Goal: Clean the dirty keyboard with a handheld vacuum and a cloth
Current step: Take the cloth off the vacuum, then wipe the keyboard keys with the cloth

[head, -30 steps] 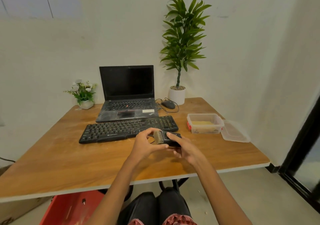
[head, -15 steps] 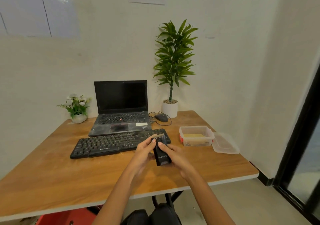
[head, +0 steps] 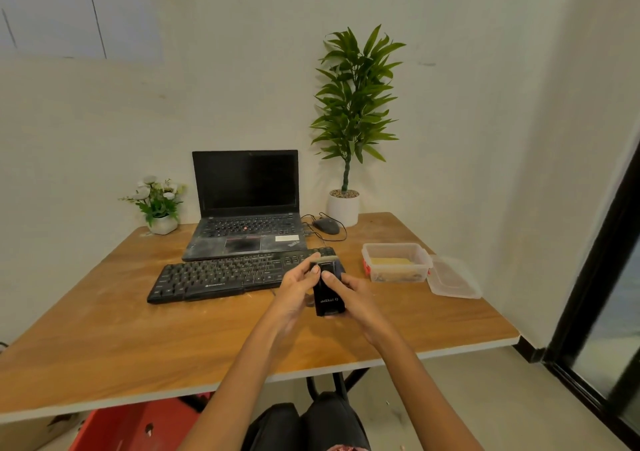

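I see the wooden table (head: pixel 104 329) filling the lower half of the head view, and I place everything else against the black keyboard (head: pixel 228 274) lying across its middle. Behind the keyboard, at the wall corner, stands a tall potted plant (head: pixel 351 111) in a white pot. Directly behind the keyboard and touching its far edge sits an open laptop (head: pixel 246 208) with a dark screen. Below the table, left of my knees, I make out a red crate (head: pixel 138 426). To the right of the keyboard, near its end, is a clear plastic container (head: pixel 396 263) with something tan inside, and its lid (head: pixel 452 279) lies just beside it, farther from the keyboard. Far behind the keyboard's left end is a small flower pot (head: pixel 159 204). A mouse (head: pixel 325 226) lies behind the keyboard's right end. Over that right end I hold the black handheld vacuum (head: pixel 328 291) above the table, its far end over the keys. My left hand (head: pixel 298 289) curls round its left side, my right hand (head: pixel 353 294) round its right, both thumbs pressed on top.
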